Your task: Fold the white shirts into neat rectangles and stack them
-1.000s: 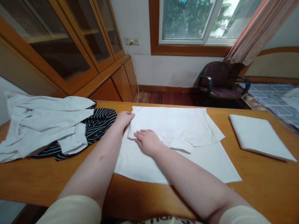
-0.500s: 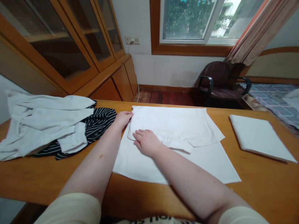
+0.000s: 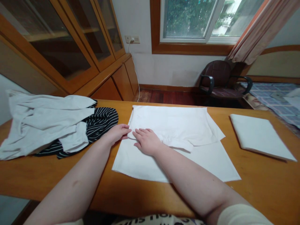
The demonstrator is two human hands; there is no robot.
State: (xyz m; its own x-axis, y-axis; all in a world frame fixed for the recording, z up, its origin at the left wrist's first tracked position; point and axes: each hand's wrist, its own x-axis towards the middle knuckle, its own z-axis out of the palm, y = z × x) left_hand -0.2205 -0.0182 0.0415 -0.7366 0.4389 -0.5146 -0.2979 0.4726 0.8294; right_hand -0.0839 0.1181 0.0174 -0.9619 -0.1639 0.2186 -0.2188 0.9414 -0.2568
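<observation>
A white garment [image 3: 201, 161] lies flat on the wooden table [image 3: 140, 200], straight before the person. Its folded-over layer [image 3: 173, 120] forms a band whose long axis runs from 9 to 3 o'clock, along the table's far edge; the layer beneath flares toward 6 o'clock, and a pointed corner juts toward 3 o'clock.

The right hand [image 3: 147, 142] lies palm down near the band's 9 o'clock end, fingers extended and slightly spread, gripping nothing. Just beside it, the left hand [image 3: 119, 132] touches that end, fingers bent and close together; whether they pinch cloth cannot be told.

Further toward 9 o'clock, a crumpled white garment [image 3: 47, 118] overlies a black-and-white striped garment [image 3: 104, 120]. At 3 o'clock sits a neatly folded white cloth [image 3: 260, 134].
</observation>
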